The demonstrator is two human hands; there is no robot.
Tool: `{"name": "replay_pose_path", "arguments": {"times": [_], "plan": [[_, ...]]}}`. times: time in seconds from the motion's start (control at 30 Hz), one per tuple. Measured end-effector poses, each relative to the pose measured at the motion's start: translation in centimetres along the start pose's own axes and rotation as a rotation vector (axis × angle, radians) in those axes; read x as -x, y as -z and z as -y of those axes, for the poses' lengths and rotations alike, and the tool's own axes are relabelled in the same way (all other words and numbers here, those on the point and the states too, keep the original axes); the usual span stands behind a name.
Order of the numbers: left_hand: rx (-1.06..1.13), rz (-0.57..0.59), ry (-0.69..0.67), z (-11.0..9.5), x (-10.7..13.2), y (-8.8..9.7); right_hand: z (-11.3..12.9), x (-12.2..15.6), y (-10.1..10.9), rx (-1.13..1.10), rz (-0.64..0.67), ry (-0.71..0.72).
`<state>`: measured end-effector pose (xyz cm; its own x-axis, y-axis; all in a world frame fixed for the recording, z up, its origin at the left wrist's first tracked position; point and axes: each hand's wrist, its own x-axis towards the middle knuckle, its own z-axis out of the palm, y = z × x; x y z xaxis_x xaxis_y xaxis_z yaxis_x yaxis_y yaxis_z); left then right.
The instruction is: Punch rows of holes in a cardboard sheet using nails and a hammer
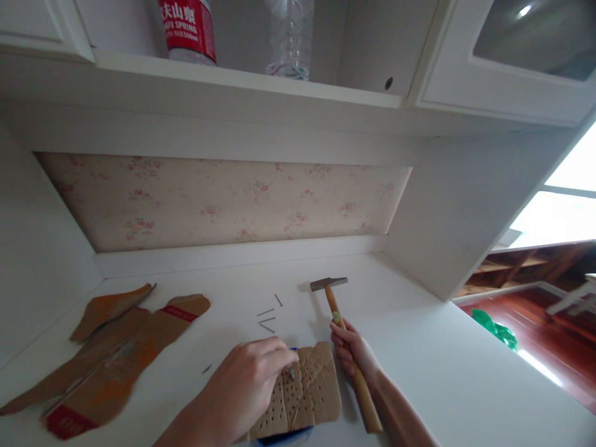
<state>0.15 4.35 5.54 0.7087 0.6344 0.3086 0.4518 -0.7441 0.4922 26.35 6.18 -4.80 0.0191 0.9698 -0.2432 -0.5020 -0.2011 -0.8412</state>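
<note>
My right hand (351,351) is wrapped round the wooden handle of a hammer (331,301), whose metal head points away from me above the white surface. With fingers pinched, my left hand (246,385) holds a nail (292,374) against a piece of cardboard (321,388). Only a short bit of that nail shows below the fingertips. Many small holes and creases mark the cardboard. Something blue (286,437) lies beneath it and shows at its near and far edges. Several loose nails (267,320) lie on the surface beyond my left hand.
Torn cardboard pieces (107,366) lie on the left of the white desktop (437,372). A low shelf (251,81) overhead holds a red-labelled bottle (189,28) and a clear bottle (289,37). A side panel (447,211) bounds the right. A green bag (493,329) lies on the floor.
</note>
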Motion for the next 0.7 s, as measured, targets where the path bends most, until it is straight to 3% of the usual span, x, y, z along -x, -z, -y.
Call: {"name": "replay_pose_path", "arguments": {"times": [0.23, 0.53, 0.7], "plan": [[0.033, -0.034, -0.013, -0.7, -0.4, -0.2, -0.1, 0.0, 0.2, 0.008, -0.005, -0.007], [0.196, -0.023, 0.185, -0.5, -1.0, -0.4, 0.0, 0.2, 0.0, 0.017, -0.013, -0.007], [0.226, 0.001, 0.192, 0.0, -1.0, -0.5, 0.2, 0.4, -0.1, 0.022, -0.019, -0.004]]}}
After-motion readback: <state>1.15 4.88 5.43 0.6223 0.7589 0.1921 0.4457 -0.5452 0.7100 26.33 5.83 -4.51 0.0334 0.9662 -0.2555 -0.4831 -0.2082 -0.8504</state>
